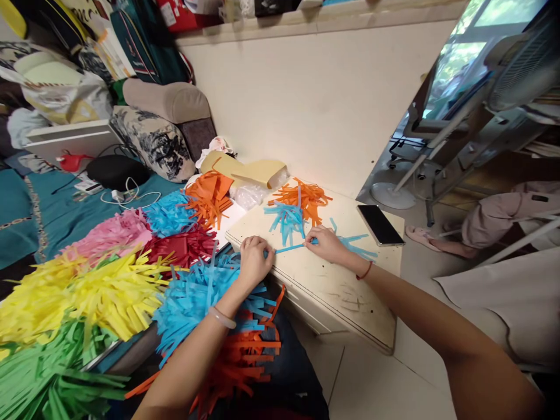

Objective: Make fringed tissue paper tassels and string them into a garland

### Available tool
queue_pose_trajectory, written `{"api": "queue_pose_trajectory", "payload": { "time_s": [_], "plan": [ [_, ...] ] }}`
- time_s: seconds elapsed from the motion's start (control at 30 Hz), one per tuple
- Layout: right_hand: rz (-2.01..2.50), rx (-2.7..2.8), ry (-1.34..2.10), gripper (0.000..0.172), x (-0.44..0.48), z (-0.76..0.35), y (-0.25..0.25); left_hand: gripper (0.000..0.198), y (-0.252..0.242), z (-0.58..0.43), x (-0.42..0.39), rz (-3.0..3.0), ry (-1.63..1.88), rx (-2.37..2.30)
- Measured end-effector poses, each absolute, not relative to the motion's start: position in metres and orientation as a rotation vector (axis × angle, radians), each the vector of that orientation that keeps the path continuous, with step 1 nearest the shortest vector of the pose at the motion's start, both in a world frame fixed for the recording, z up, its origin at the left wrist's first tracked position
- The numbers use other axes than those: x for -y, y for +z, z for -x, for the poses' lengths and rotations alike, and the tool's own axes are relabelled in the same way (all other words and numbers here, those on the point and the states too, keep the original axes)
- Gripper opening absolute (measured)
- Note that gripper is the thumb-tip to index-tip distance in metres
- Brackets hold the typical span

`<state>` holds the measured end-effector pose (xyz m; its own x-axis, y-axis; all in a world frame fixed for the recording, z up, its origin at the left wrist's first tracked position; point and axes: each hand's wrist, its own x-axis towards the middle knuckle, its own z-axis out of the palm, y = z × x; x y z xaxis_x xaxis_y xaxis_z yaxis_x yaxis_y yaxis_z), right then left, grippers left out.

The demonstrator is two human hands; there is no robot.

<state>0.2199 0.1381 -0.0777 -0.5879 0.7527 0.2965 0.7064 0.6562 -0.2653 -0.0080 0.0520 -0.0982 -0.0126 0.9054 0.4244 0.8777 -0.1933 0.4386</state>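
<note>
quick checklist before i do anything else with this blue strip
1. Left hand on the blue strip: ok, fingers closed at one end.
2. Right hand on the strip: ok, fingers pinching it.
3. Strip straight between the hands: ok, no bend shows.
4. Phone apart from the strip: ok, it lies across the table, beyond the right hand.
5. Loose blue strips away from the right hand: not ok, they lie close beside its wrist.
6. Strip's ends undamaged: cannot tell, fingers hide them.

A home; sofa [168,100], cushion [151,142], fan [527,73]
</note>
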Motion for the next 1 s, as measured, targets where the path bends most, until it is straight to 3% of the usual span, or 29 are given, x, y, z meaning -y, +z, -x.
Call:
{"api": "queue_pose_trajectory", "payload": {
  "time_s": [0.17,0.33,0.4,0.63,0.73,0.8,0.9,1.0],
  "plan": [
    [1.164,2.544,0.111,0.006,-0.135,-0.214,-0.070,0.010,-0.094,0.006,-0.055,-2.236,0.917,-1.970],
    [0.730,2.779,-0.177,0.043,-0.120,-0.207,-0.070,0.025,-0.095,0.002,-0.051,-2.484,0.850,-1.827],
    [0.571,2.868,-0.327,0.047,-0.119,-0.211,-0.072,0.025,-0.096,0.002,-0.050,-2.590,0.803,-1.804],
    [0.610,2.864,-0.491,0.037,-0.132,-0.250,-0.063,0.022,-0.086,0.002,-0.047,-2.711,0.664,-1.776],
    [0.606,2.879,-0.365,0.024,-0.134,-0.238,-0.059,0.021,-0.075,-0.005,-0.052,-2.795,0.482,-1.710],
    [0.633,2.900,-0.268,0.028,-0.134,-0.221,-0.059,0.022,-0.069,-0.013,-0.057,-2.836,0.382,-1.668],
    [0.694,2.901,-0.212,0.031,-0.131,-0.197,-0.057,0.023,-0.066,-0.027,-0.064,-2.861,0.368,-1.648],
    [0.798,2.863,-0.119,0.021,-0.119,-0.189,-0.049,0.020,-0.066,-0.034,-0.067,-2.866,0.424,-1.627]
  ]
}}
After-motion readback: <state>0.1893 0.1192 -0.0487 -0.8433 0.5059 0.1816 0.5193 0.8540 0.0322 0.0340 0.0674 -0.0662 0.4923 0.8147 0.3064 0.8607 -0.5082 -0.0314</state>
